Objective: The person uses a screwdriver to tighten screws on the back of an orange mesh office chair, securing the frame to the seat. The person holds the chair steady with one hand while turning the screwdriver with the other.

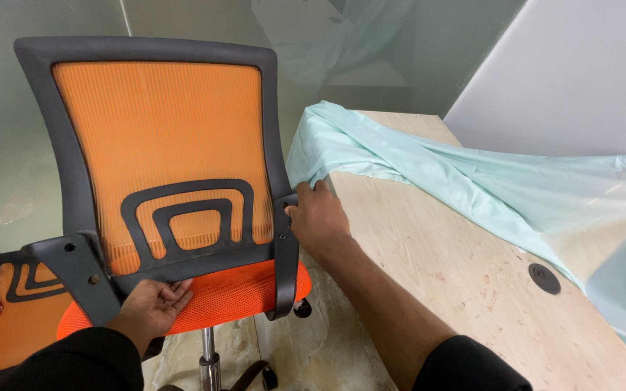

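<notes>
Chair: an orange mesh office chair [161, 145] with a dark grey frame stands just left of the table [436, 261], its back turned to the camera.
Left hand: the left hand [150, 304] lies palm up under the lower crossbar of the chair's back, fingers curled loosely against the orange seat [233, 293]; grip half open, clamping nothing.
Right hand: the right hand [316, 217] is closed on the chair's right armrest [285, 253], at its upper end.
Cloth: a pale mint sheet [429, 166] drapes across the table, its near corner just behind the right hand.
Grommet: a round black cable grommet [544, 278] sits in the table, right of the chair.
</notes>
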